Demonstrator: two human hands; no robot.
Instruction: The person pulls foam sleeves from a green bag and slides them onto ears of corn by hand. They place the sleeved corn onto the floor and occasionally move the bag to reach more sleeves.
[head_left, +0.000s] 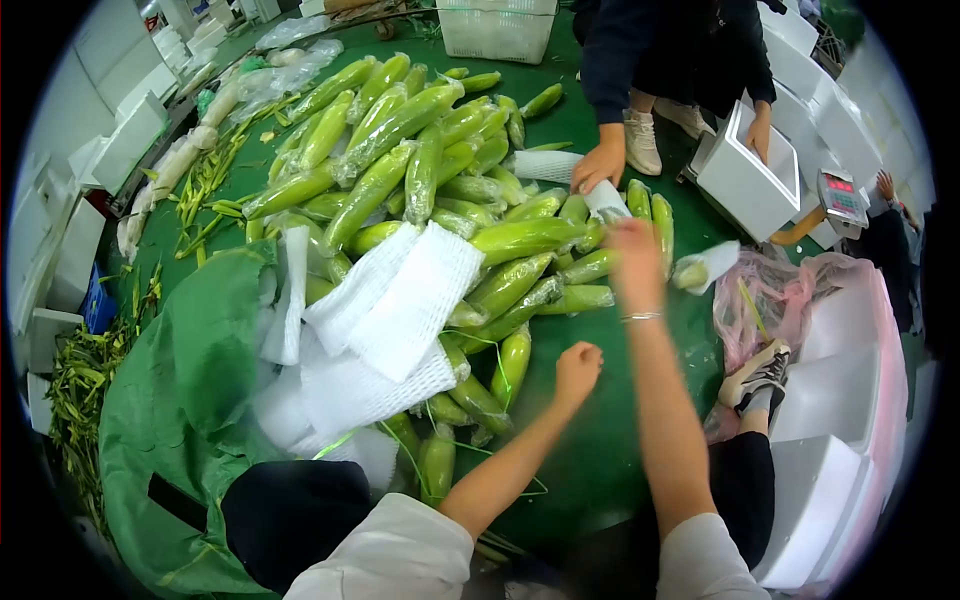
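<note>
My left hand (578, 374) is curled into a fist above the green floor, just right of the pile, with nothing sticking out of it. My right hand (637, 262) is smeared by motion. It reaches forward over the pile's right edge, beside a white foam net sleeve (606, 203), and its fingers cannot be made out. Long green gourds (400, 125) in clear film are heaped in front of me. White foam net sleeves (415, 300) lie in a stack on the near left of the heap. One sleeved gourd (705, 267) rests to the right.
A co-worker's hand (598, 165) touches the foam sleeve ahead of mine. White foam boxes (745, 165) stand at right, near a scale (842, 200) with red digits. Pink plastic film (765, 300) lies by my shoe (757, 375). Green cloth (180, 400) is at left; a white crate (497, 30) stands behind.
</note>
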